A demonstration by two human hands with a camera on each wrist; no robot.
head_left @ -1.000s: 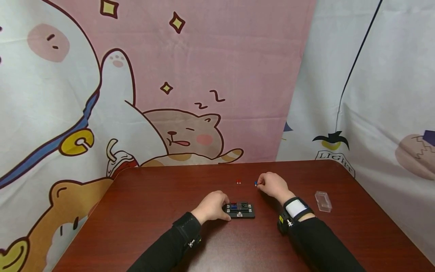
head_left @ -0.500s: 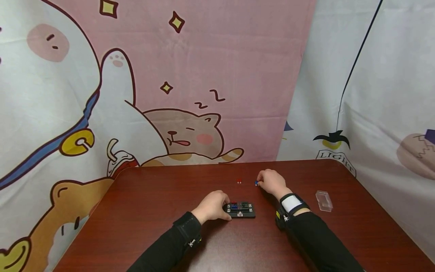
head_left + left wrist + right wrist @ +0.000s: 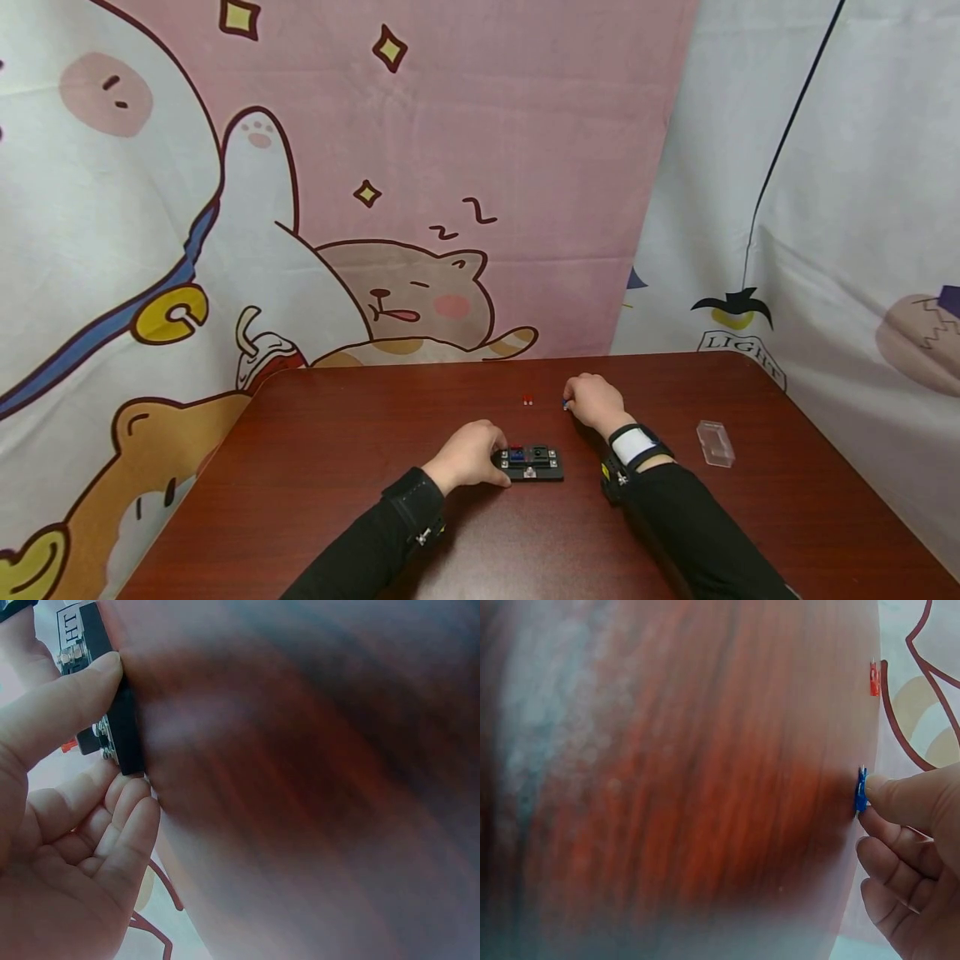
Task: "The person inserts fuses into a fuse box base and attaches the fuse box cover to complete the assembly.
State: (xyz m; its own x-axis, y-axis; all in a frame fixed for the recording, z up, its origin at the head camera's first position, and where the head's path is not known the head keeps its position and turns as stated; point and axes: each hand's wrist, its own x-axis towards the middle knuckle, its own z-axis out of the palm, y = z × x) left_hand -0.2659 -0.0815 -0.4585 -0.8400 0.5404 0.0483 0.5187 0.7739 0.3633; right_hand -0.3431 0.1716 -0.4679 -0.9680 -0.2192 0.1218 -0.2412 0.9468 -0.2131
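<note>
My left hand (image 3: 471, 454) grips the left end of a small flat black board (image 3: 542, 475) lying on the table; its top carries blue and red parts and metal terminals. In the left wrist view, the thumb lies along one edge of the board (image 3: 124, 742) and the fingers touch its end. Farther back, my right hand (image 3: 594, 402) pinches a small blue piece with metal tips (image 3: 861, 791) between thumb and finger, close over the tabletop. A similar red piece with two pale tips (image 3: 528, 400) lies to its left, apart from either hand.
A clear plastic box (image 3: 715, 443) sits on the right of the brown wooden table (image 3: 337, 433). Behind the table's far edge hangs a printed cloth (image 3: 525, 167) with cartoon animals.
The right wrist and forearm have shifted slightly left, while the fingers stay at the blue piece. My left hand and the black board have kept their place.
</note>
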